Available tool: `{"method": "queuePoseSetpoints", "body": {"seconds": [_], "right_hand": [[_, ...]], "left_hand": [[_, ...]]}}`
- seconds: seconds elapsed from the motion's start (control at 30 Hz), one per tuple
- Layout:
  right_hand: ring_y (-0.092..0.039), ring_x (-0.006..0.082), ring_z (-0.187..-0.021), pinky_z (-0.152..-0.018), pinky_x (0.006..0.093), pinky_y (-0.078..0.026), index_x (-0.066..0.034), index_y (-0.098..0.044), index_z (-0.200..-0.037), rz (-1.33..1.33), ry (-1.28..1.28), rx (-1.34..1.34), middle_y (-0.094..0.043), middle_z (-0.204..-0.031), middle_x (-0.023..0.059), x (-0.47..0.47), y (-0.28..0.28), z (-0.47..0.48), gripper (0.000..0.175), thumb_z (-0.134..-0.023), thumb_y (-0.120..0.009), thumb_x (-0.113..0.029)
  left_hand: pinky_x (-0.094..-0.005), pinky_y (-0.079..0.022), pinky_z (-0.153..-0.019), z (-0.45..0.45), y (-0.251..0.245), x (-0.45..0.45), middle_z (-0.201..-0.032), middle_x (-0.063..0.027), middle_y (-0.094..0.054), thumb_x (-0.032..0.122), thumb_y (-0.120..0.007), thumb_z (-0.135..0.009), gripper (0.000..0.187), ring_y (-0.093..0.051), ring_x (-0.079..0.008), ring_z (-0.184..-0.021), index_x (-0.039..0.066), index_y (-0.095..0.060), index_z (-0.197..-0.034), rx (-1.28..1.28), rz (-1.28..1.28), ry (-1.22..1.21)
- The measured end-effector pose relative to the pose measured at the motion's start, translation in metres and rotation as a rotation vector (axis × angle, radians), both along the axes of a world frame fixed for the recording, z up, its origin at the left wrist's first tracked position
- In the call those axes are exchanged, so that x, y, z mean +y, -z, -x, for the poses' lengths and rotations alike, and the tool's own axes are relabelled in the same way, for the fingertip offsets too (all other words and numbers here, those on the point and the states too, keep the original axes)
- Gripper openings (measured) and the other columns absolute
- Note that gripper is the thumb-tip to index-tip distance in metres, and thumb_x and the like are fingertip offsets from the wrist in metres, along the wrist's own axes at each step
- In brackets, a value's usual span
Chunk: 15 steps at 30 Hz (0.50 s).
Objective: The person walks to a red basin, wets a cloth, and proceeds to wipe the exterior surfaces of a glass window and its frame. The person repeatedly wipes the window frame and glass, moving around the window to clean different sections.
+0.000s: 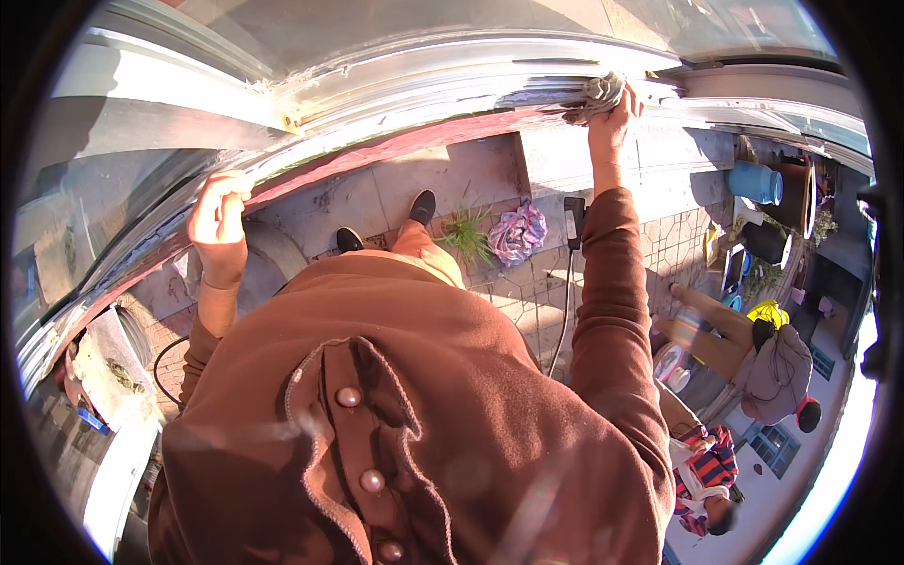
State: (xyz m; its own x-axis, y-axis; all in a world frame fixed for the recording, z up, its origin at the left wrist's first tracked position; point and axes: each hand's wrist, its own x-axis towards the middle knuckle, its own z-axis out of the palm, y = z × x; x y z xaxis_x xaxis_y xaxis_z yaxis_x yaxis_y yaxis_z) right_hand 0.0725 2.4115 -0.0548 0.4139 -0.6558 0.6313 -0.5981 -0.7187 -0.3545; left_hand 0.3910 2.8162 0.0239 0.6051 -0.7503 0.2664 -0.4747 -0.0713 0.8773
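A bunched grey cloth (602, 93) is gripped in my right hand (616, 123) and pressed on the white track of the window sill (537, 79). Dark grime shows along the ledge just left of the cloth. My left hand (219, 212) is raised beside the sill's red-painted lower edge (381, 147), fingers bent and close together. Whether its fingertips touch the frame I cannot tell, and I see nothing held in it. Glass panes (452, 32) rise beyond the sill, and a white upright frame post (169, 120) stands toward the left.
A crumpled patterned cloth (518, 233) and a grass tuft (466, 234) lie below. A black box on a cable (573, 222) hangs by my right sleeve. At right are a blue barrel (754, 182), a standing person (773, 371) and another in stripes (708, 462).
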Motion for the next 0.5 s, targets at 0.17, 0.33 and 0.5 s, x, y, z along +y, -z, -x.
{"method": "queuePoseSetpoints", "body": {"seconds": [0.17, 0.33, 0.5], "right_hand": [[-0.055, 0.0297, -0.104, -0.093, 0.0409, -0.044, -0.0048, -0.063, -0.1, -0.03, -0.253, 0.142, -0.062, -0.11, 0.007, 0.089, -0.013, -0.053, 0.034, -0.069, -0.056, 0.005], [-0.054, 0.0253, -0.103, -0.089, 0.036, -0.046, -0.0016, -0.068, -0.098, -0.015, 0.124, 0.019, -0.066, -0.108, 0.009, 0.003, -0.007, 0.005, 0.025, -0.075, -0.061, 0.004], [-0.044, 0.0335, -0.111, -0.096, 0.0392, -0.041, 0.0057, -0.062, -0.106, 0.029, 0.333, 0.26, -0.053, -0.127, 0.0222, 0.016, 0.018, -0.012, 0.032, -0.075, -0.052, 0.006]], "left_hand": [[-0.0241, -0.044, -0.066, 0.018, -0.005, -0.038, -0.084, -0.0086, -0.058, -0.011, -0.046, -0.085, 0.012, -0.052, -0.0136, -0.071, -0.003, -0.056, -0.085, -0.048, 0.001, 0.211], [-0.0244, -0.044, -0.065, 0.022, -0.007, -0.035, -0.082, -0.0083, -0.059, -0.009, -0.048, -0.084, 0.011, -0.053, -0.0139, -0.07, -0.002, -0.057, -0.084, -0.079, -0.008, 0.21], [-0.0236, -0.044, -0.062, 0.017, 0.002, -0.004, -0.081, -0.0079, -0.059, -0.01, -0.047, -0.082, 0.013, -0.054, -0.0125, -0.069, -0.002, -0.058, -0.082, 0.052, -0.03, 0.079]]}}
